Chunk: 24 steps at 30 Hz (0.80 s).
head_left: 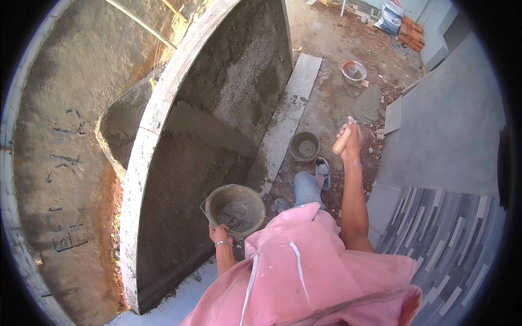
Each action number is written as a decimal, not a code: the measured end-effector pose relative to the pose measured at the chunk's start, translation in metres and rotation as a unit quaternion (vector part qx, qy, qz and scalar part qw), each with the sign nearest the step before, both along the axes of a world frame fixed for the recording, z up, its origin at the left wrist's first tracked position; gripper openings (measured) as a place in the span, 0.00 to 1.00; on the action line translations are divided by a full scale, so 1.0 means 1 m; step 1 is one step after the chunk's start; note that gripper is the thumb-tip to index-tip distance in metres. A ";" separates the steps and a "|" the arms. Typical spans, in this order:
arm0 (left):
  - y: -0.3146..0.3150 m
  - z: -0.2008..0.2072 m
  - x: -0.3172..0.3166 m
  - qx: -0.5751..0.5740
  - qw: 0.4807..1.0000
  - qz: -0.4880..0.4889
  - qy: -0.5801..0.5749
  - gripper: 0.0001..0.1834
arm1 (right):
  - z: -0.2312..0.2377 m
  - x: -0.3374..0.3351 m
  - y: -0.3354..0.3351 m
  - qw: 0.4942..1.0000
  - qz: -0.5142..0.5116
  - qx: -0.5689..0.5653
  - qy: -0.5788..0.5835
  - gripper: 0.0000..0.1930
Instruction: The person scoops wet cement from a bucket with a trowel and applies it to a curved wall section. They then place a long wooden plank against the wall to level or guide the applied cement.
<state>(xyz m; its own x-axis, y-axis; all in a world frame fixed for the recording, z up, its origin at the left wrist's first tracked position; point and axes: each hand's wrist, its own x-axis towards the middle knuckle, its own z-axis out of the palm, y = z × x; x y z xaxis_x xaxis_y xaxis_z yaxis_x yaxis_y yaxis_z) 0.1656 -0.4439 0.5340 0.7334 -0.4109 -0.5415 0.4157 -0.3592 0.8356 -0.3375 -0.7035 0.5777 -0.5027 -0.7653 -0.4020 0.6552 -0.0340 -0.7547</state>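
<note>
My left hand [220, 234] is closed on the near-left edge of a mortar-caked bucket [255, 202], held up close to my body. Its inside shows only a little grey residue. Out in front of me, my right hand [352, 138] wraps around a tool's pale wooden handle [341, 142]; the working end does not show. To my left curves a low wall [196, 146] coated in grey mortar, with a smoother, darker band across its rougher face. A second dark bucket [304, 146] stands on the ground just ahead of my feet.
A long flat board [296, 89] lies along the wall's foot. Farther off sit a round basin [354, 71], a sack [390, 19] and stacked bricks [411, 33]. At right are a grey wall [446, 119] and striped tiling [440, 244]. Rubble is scattered over the dirt.
</note>
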 end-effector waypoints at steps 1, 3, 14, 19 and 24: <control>0.016 0.002 0.008 0.015 1.000 0.024 -0.002 0.37 | -0.002 -0.008 -0.015 0.998 -0.047 -0.002 0.034 0.22; 0.047 0.010 0.018 0.016 0.999 0.040 -0.026 0.37 | -0.014 -0.007 -0.052 0.987 -0.131 0.003 0.095 0.22; 0.067 0.092 -0.013 0.020 0.992 0.123 -0.011 0.38 | 0.028 0.377 -0.132 0.939 0.104 -0.067 0.322 0.16; 0.012 0.090 -0.029 0.014 0.998 0.060 0.003 0.41 | 0.053 0.297 0.031 0.869 0.459 -0.121 0.137 0.21; -0.058 0.083 -0.052 -0.037 0.997 -0.071 -0.001 0.43 | 0.039 0.172 0.063 0.519 0.726 -0.180 0.413 0.12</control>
